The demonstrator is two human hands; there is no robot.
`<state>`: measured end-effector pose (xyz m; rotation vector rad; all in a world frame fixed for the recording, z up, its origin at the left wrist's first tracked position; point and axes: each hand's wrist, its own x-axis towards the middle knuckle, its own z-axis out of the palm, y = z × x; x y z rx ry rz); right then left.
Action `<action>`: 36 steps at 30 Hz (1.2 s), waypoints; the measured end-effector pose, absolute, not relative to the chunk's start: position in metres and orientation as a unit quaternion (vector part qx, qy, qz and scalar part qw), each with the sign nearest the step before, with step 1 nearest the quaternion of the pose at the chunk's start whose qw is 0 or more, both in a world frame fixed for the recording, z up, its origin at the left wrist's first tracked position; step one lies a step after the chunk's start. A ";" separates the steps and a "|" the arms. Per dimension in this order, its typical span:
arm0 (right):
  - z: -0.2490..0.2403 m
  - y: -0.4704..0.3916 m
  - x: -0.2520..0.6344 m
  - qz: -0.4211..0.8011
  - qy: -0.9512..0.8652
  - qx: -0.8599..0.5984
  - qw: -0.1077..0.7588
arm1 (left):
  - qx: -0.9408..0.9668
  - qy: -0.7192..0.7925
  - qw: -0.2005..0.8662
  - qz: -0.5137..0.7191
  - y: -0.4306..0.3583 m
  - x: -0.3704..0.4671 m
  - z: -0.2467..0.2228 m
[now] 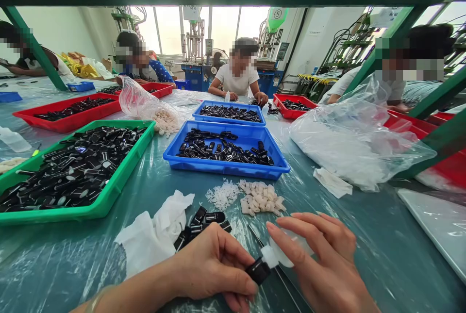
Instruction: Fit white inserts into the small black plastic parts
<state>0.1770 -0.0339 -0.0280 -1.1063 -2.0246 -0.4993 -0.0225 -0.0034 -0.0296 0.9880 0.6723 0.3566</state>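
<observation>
My left hand [218, 269] pinches a small glossy black plastic part [258, 271] between thumb and fingers. In my right hand [324, 259] is a translucent white squeeze bottle [296, 247], tilted so its white nozzle meets or nearly meets the part's upper end; contact is hard to tell. The fingers partly hide the bottle. Beneath the hands lie thin metal tweezers [287, 286], partly covered. Just beyond my left hand is a small heap of similar black parts [207, 220]. Small clear pieces [223, 194] and beige pieces [261, 197] are piled farther forward.
A blue tray [225, 170] and a green tray [105, 201] hold many black parts. White tissue [153, 230] lies left of my hands. A large plastic bag [349, 143] stands at right, near a green frame post [433, 143]. Several co-workers sit around the table.
</observation>
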 end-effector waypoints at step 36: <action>-0.023 -0.034 0.192 -0.223 -0.833 -0.401 0.310 | 0.472 0.331 0.796 0.184 -0.005 -0.022 -0.026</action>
